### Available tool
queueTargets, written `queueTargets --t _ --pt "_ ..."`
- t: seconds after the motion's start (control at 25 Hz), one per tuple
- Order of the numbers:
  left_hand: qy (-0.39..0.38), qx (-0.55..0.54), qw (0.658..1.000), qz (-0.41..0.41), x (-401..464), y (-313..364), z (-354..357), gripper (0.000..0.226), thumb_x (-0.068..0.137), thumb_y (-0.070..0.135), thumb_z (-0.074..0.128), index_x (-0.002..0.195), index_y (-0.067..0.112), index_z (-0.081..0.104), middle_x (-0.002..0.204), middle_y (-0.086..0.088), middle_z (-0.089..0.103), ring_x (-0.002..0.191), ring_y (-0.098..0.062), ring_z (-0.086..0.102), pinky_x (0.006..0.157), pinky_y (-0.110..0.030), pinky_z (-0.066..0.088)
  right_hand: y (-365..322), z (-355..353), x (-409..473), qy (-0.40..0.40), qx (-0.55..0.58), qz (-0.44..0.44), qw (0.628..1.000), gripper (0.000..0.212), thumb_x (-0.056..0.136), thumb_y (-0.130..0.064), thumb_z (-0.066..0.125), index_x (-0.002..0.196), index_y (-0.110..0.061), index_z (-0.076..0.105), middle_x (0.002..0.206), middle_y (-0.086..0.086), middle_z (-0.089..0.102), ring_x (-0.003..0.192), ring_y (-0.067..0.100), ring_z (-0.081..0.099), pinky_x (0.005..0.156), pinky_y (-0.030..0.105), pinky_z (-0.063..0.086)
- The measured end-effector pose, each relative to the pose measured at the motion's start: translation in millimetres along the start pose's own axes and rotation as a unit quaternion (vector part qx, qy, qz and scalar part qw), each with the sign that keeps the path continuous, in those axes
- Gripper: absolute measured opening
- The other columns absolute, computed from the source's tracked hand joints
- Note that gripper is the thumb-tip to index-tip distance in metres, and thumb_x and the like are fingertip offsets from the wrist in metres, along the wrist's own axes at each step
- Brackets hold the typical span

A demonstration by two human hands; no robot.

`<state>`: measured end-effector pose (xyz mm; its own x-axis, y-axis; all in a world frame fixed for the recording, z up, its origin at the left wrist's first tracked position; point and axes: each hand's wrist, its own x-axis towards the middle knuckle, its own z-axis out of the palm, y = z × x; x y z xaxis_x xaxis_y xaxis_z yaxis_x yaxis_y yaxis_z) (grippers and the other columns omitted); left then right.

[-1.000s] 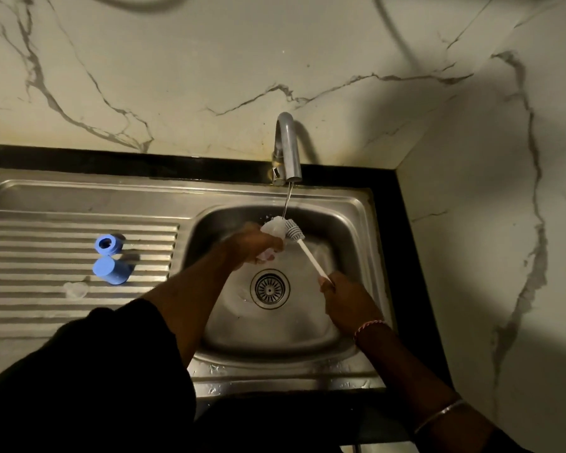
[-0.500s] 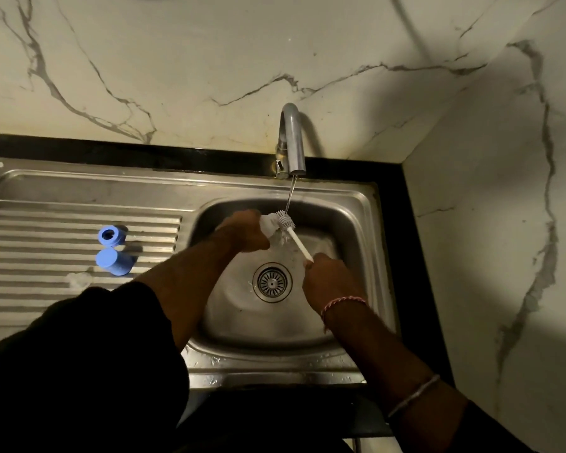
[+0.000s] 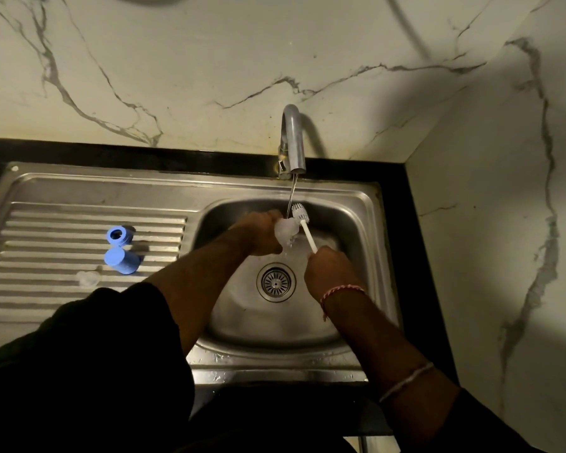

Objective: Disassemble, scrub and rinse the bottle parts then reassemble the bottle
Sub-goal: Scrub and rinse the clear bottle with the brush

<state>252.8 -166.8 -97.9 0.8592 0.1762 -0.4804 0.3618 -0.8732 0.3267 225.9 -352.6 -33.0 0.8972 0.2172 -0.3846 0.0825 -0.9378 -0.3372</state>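
Observation:
Over the sink basin (image 3: 356, 223), my left hand (image 3: 262, 233) grips a small clear bottle part (image 3: 285, 231) under the running water. My right hand (image 3: 329, 273) holds the white handle of a bottle brush (image 3: 303, 222); its bristled head sits just right of the part, beside the stream. On the ribbed drainboard (image 3: 46, 223) to the left stand a blue ring (image 3: 118, 234) and a blue cap (image 3: 122, 260). A clear teat-like piece (image 3: 88, 278) lies just in front of them.
A steel tap (image 3: 293, 142) runs a thin stream into the basin, above the drain (image 3: 276, 282). Marble walls close in behind and on the right. A black counter edge frames the sink.
My right hand has moved closer to the part, and the brush head has shifted from the part's front to its right side. The view drifted slightly.

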Motion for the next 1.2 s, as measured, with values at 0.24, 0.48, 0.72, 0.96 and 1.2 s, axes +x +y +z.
queueTargets --t 0.24,0.48,0.72,0.96,1.2 --pt "0.011 0.011 1.0 -0.025 0 -6 0 0.073 0.077 0.04 0.086 0.139 0.022 0.051 0.131 -0.007 0.063 0.121 -0.028 0.06 0.104 -0.045 0.05 -7 4 -20 -0.013 -0.034 -0.026 0.999 0.024 0.105 -0.031 0.045 0.106 -0.013 0.061 0.098 0.006 0.067 0.085 0.024 0.066 0.071 0.034 0.052" --pt "0.025 0.009 0.999 -0.033 1 -6 -2 0.077 0.077 0.04 0.085 0.144 0.024 0.049 0.132 -0.008 0.064 0.121 -0.028 0.061 0.104 -0.046 0.051 -18 -1 -22 -0.023 -0.041 -0.04 0.998 0.023 0.105 -0.03 0.047 0.109 -0.013 0.063 0.101 0.007 0.067 0.089 0.025 0.067 0.07 0.033 0.051" --pt "0.03 0.054 0.998 0.018 -5 7 -5 0.07 0.082 0.038 0.082 0.143 0.024 0.049 0.13 -0.006 0.065 0.119 -0.028 0.061 0.103 -0.044 0.051 -22 -10 -12 -0.015 -0.013 -0.019 1.0 0.02 0.103 -0.024 0.05 0.107 -0.013 0.066 0.099 0.007 0.069 0.085 0.024 0.066 0.076 0.036 0.057" --pt "0.042 0.09 0.994 0.041 -14 9 -3 0.067 0.086 0.035 0.078 0.143 0.021 0.046 0.127 -0.009 0.064 0.117 -0.029 0.062 0.102 -0.044 0.051 -23 -9 -13 -0.018 -0.003 -0.011 1.0 0.02 0.102 -0.024 0.052 0.105 -0.011 0.066 0.089 0.004 0.064 0.079 0.022 0.06 0.074 0.034 0.055" --pt "0.049 0.046 0.998 -0.018 -13 2 -5 0.074 0.085 0.044 0.076 0.144 0.013 0.046 0.138 -0.013 0.058 0.125 -0.03 0.057 0.105 -0.041 0.047 -19 0 -24 -0.019 -0.012 -0.022 1.0 0.02 0.101 -0.028 0.053 0.103 -0.013 0.065 0.096 0.008 0.069 0.088 0.027 0.069 0.079 0.04 0.059"
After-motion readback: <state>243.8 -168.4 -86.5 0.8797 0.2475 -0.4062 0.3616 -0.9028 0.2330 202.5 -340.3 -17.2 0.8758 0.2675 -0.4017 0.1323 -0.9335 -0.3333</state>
